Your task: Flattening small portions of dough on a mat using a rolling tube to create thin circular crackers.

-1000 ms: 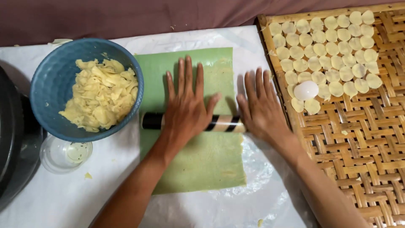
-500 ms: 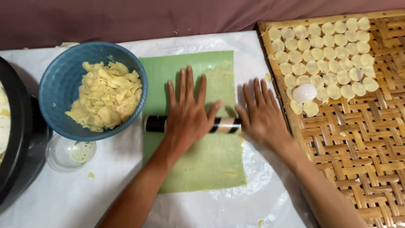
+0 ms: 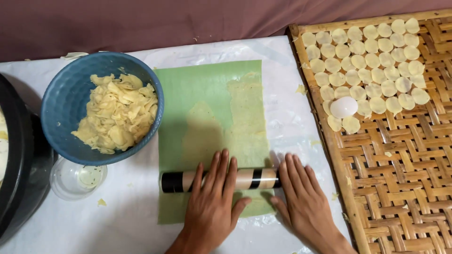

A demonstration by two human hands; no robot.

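Note:
A black-and-beige striped rolling pin point(image 3: 254, 179) lies across the near end of a green mat point(image 3: 202, 99) that carries a thin sheet of pale dough point(image 3: 247, 127). My left hand point(image 3: 213, 202) rests flat on the pin's middle, fingers spread. Flat at the pin's right end lies my right hand point(image 3: 301, 200), its fingers touching the pin and the white cover beside the mat. Neither hand grips anything.
A blue bowl point(image 3: 61, 101) of yellow dough scraps point(image 3: 117, 110) stands left of the mat, with a small clear dish point(image 3: 77, 178) below it and a black pan point(image 3: 19, 160) at the far left. A woven bamboo tray point(image 3: 400, 178) on the right holds several dough discs point(image 3: 372, 66) and a white round cutter point(image 3: 343, 107).
Both hands have drawn the rolling pin toward me, from the middle of the mat to its near end, leaving flattened dough showing on the far part of the mat.

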